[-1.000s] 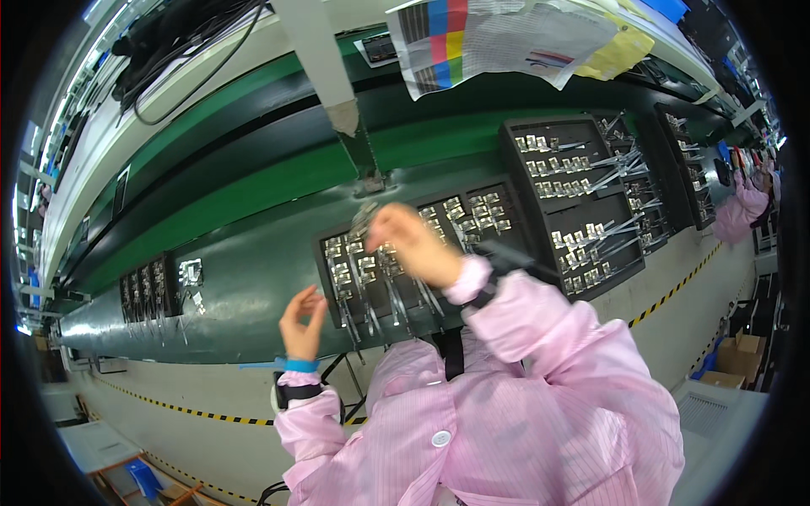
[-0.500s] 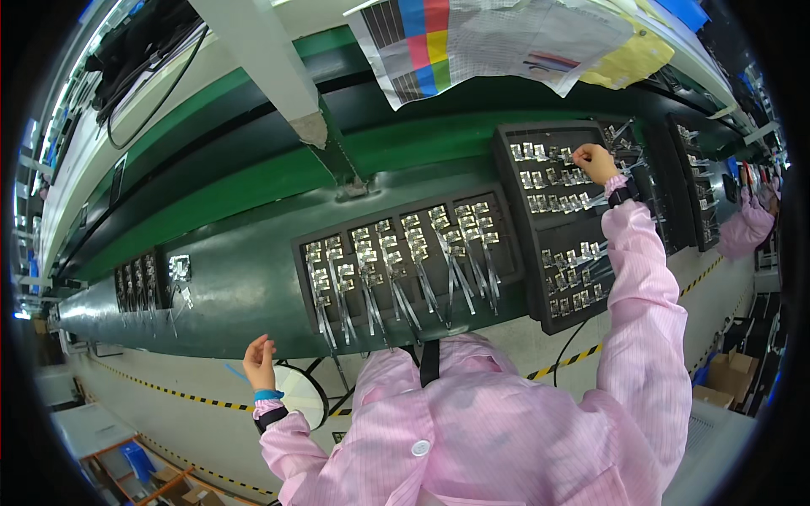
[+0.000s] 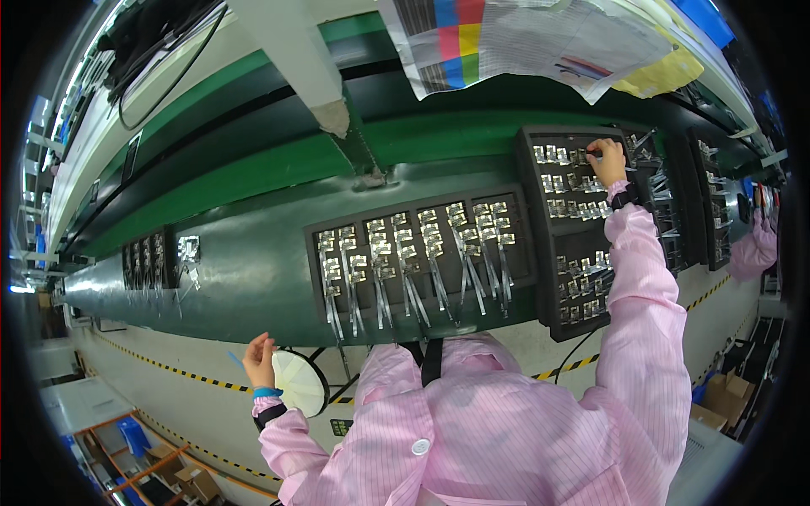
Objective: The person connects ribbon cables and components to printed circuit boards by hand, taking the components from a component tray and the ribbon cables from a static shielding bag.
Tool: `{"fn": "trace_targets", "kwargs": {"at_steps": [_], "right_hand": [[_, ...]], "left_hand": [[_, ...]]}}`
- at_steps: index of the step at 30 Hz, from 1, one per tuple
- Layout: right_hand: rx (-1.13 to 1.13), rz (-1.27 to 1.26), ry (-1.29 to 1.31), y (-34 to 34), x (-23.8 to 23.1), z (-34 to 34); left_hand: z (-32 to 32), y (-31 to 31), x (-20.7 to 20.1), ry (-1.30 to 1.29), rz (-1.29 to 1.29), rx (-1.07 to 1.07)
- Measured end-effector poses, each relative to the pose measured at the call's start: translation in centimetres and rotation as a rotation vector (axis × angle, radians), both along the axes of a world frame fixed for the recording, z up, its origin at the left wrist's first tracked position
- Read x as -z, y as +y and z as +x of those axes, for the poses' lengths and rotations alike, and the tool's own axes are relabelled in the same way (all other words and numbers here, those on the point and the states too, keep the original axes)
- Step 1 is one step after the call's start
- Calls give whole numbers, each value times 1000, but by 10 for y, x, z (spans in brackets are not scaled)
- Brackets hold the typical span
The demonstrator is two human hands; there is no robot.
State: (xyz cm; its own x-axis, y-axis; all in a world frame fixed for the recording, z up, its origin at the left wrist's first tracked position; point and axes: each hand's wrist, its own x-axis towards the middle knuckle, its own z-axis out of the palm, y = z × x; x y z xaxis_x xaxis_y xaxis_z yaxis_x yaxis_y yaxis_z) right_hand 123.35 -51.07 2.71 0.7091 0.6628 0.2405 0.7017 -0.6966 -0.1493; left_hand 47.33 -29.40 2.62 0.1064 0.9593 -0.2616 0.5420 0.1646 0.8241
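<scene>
My right hand (image 3: 607, 162) reaches over the top row of the dark tray (image 3: 545, 278) on the right. Its thumb and fingers are pinched together at small silvery metal parts (image 3: 554, 154); whatever lies between the fingertips is hidden. Low at the left, off the bench's front edge, my left hand (image 3: 260, 363) is raised with its fingers curled toward the thumb. A thin blue strip (image 3: 235, 358) pokes out beside it, and its other end is hidden. Between my hands lies a second dark tray (image 3: 314, 253), with metal parts and long flat strips set in columns.
The green bench (image 3: 245, 278) carries a small dark tray (image 3: 173, 253) with loose silvery pieces (image 3: 189, 250) beside it, far left. A grey post (image 3: 291, 59) comes down behind. Printed sheets (image 3: 540, 42) hang above. A round stool (image 3: 302, 384) stands below. Another person's pink sleeve (image 3: 753, 253) shows far right.
The view has shifted, so the bench and trays appear farther right. My right hand stays at the tray's top row, fingers still pinched. My left hand has hardly moved.
</scene>
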Motion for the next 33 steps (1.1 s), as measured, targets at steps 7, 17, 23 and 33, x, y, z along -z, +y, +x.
{"fn": "trace_targets", "kwargs": {"at_steps": [7, 17, 23, 33], "right_hand": [[-332, 134, 164, -11, -62, -5], [-534, 56, 388, 73, -178, -303], [-577, -128, 605, 112, -168, -478], [-700, -211, 861, 194, -124, -607]], "left_hand": [[-24, 41, 19, 152, 171, -98], [-167, 186, 62, 417, 565, -216], [-209, 272, 97, 494, 684, 60], [-207, 316, 126, 644, 483, 101]]}}
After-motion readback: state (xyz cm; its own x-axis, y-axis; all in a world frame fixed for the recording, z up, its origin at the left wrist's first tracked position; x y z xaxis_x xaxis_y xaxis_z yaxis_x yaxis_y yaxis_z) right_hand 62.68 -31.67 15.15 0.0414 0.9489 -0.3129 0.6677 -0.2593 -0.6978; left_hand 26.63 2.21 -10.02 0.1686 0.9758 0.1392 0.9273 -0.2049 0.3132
